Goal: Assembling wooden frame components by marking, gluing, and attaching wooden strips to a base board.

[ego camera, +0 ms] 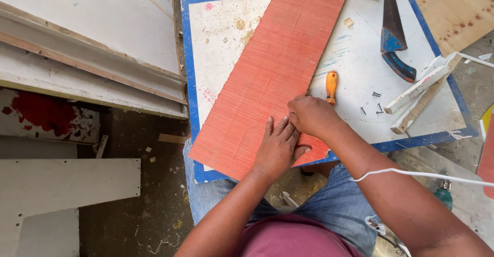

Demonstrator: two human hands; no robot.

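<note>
So the white table with blue edging has the long red board lying diagonally across it, uncut as far as I can see. Left hand presses flat and open on its near end, right hand curled closed at the edge, can't tell around what. Handsaw and orange-handled tool lie untouched.

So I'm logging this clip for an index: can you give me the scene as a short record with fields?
setting: workshop, seen from above
surface: white board with blue edge used as a table
workpiece: red panel lying slantwise on it
left hand: flat on the panel's lower end, fingers spread
right hand: closed, at the panel's right edge, beside the left; what it holds is hidden
nearby: screwdriver, saw, loose screws, wood strips
</note>
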